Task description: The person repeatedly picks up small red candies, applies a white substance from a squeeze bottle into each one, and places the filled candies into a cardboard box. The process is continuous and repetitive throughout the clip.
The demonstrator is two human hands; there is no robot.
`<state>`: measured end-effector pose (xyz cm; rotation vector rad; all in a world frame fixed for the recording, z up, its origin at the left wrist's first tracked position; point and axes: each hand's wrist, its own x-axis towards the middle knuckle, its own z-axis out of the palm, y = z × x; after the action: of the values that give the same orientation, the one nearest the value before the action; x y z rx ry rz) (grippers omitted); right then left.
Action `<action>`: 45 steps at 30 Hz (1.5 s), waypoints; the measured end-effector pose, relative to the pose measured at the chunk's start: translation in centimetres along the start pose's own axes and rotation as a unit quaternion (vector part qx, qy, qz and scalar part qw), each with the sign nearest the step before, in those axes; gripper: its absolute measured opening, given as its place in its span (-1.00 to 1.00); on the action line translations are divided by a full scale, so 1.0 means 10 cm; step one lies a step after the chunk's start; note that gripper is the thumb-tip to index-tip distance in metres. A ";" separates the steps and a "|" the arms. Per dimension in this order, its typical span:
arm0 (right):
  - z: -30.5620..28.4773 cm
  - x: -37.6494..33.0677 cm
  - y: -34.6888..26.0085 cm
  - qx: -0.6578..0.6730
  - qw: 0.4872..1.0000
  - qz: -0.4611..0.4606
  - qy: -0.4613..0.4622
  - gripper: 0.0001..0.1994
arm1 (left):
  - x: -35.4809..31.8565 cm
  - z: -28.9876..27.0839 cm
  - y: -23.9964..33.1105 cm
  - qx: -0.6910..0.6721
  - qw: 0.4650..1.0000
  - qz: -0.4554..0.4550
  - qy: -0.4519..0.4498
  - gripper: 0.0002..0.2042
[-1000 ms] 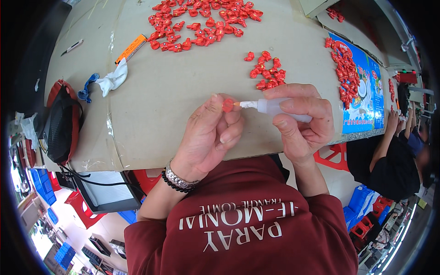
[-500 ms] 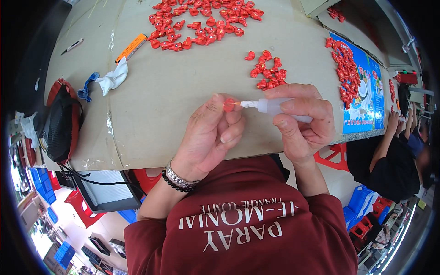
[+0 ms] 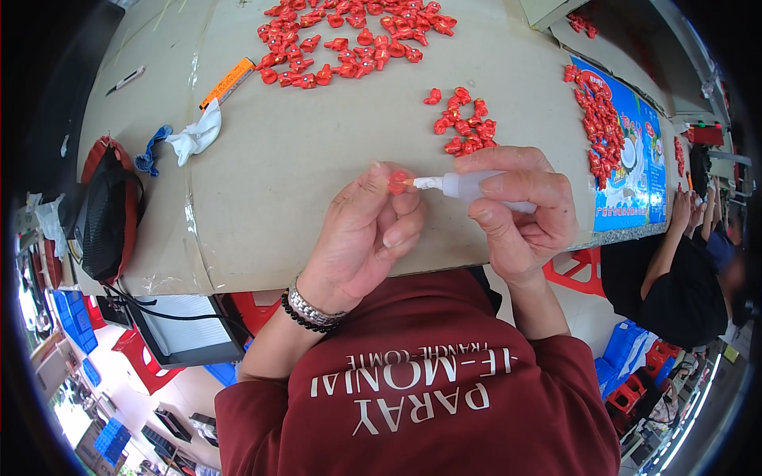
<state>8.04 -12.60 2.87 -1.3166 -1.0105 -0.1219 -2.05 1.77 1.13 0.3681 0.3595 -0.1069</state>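
Observation:
Between the thumb and fingers of my left hand [image 3: 371, 230] is a small red plastic piece [image 3: 398, 182], pinched above the near part of the table. My right hand [image 3: 528, 202] grips a translucent white squeeze bottle [image 3: 468, 186], held on its side and pointing left. White wrapping covers the bottle's neck, and its thin orange-brown tip [image 3: 409, 182] meets the red piece. Just beyond my right hand lies a small group of similar red pieces [image 3: 463, 123]. Fingers hide part of the bottle and of the held piece.
A larger spread of red pieces [image 3: 349, 47] covers the far table. Left are an orange box [image 3: 228, 82], white cloth [image 3: 197, 135], a pen [image 3: 125, 80] and a black-red bag [image 3: 111, 210]. More red pieces lie on a blue printed sheet [image 3: 631, 170] at right, near another person [image 3: 671, 270].
The squeeze bottle and my right hand have shifted slightly left, bringing the tip further onto the red piece. My left hand stays almost in place.

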 end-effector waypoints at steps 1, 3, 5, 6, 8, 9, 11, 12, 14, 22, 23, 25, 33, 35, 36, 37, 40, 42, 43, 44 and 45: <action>0.00 0.00 0.00 -0.003 1.000 0.001 -0.001 -0.79 | 0.00 0.00 0.00 0.001 1.000 0.000 -0.001 -0.66; 0.00 0.00 0.00 -0.005 1.000 0.004 -0.001 -0.80 | 0.00 0.01 0.01 0.002 1.000 0.001 -0.004 -0.65; -0.01 0.00 0.00 -0.002 1.000 0.008 -0.001 -0.80 | 0.00 0.01 0.01 0.000 1.000 -0.001 0.001 -0.66; -0.02 0.00 0.00 0.000 1.000 0.008 0.002 -0.80 | 0.00 0.02 0.01 -0.001 1.000 -0.002 0.003 -0.66; -0.03 0.01 0.00 0.003 1.000 0.005 0.008 -0.80 | 0.01 -0.05 0.01 -0.006 1.000 0.003 -0.022 -0.68; -0.03 0.01 0.00 0.004 1.000 0.005 0.013 -0.80 | 0.01 -0.08 0.01 -0.008 0.999 0.005 -0.035 -0.68; -0.03 0.00 0.01 0.005 1.000 0.005 0.022 -0.80 | 0.01 -0.08 0.00 -0.002 1.000 0.010 -0.029 -0.68; -0.03 0.01 0.01 0.007 1.000 0.006 0.024 -0.80 | 0.01 -0.08 0.00 0.001 1.000 0.012 -0.026 -0.68; -0.03 0.01 0.01 0.011 1.000 0.009 0.026 -0.80 | 0.00 -0.06 0.01 0.011 1.000 0.014 -0.017 -0.68; -0.03 0.00 0.01 -0.004 1.000 0.004 0.016 -0.80 | -0.01 -0.02 -0.01 0.013 0.999 0.033 -0.001 -0.73; -0.04 -0.01 0.01 -0.006 1.000 0.002 0.015 -0.79 | 0.00 -0.03 -0.02 0.008 0.999 0.037 -0.005 -0.74; -0.06 -0.01 0.01 -0.010 1.000 -0.007 0.020 -0.78 | 0.00 -0.03 -0.02 0.008 0.999 0.044 -0.007 -0.75; -0.06 -0.02 0.00 -0.020 1.000 -0.005 0.014 -0.77 | 0.01 -0.05 -0.02 0.011 0.998 0.055 -0.011 -0.78; -0.07 -0.03 0.02 -0.033 0.999 -0.009 0.010 -0.77 | 0.01 -0.05 -0.01 0.013 0.998 0.055 -0.014 -0.78; -0.06 -0.03 0.02 -0.031 0.999 -0.005 0.011 -0.77 | 0.01 -0.05 -0.01 0.014 0.998 0.056 -0.015 -0.78; -0.06 -0.02 0.00 -0.029 1.000 0.000 0.012 -0.77 | 0.01 -0.05 -0.01 0.014 0.998 0.058 -0.018 -0.77; -0.07 -0.02 0.01 -0.028 0.999 -0.013 0.014 -0.76 | 0.02 -0.05 0.00 0.024 0.997 0.072 -0.016 -0.77; -0.07 -0.01 0.01 -0.021 0.999 -0.024 0.021 -0.76 | 0.02 -0.03 0.01 0.043 0.995 0.090 0.001 -0.77; -0.07 0.00 0.01 -0.014 0.999 -0.027 0.028 -0.76 | 0.03 -0.02 0.02 0.059 0.993 0.099 0.006 -0.77; -0.07 0.00 0.01 -0.006 0.999 -0.029 0.034 -0.76 | 0.03 -0.02 0.02 0.075 0.991 0.108 0.011 -0.78; -0.07 0.00 0.01 -0.004 0.999 -0.028 0.037 -0.76 | 0.03 -0.02 0.03 0.090 0.989 0.116 0.017 -0.78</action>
<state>8.50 -13.17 2.89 -1.2818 -0.9861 -0.2159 -1.79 2.10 0.98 0.5888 0.3381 0.0962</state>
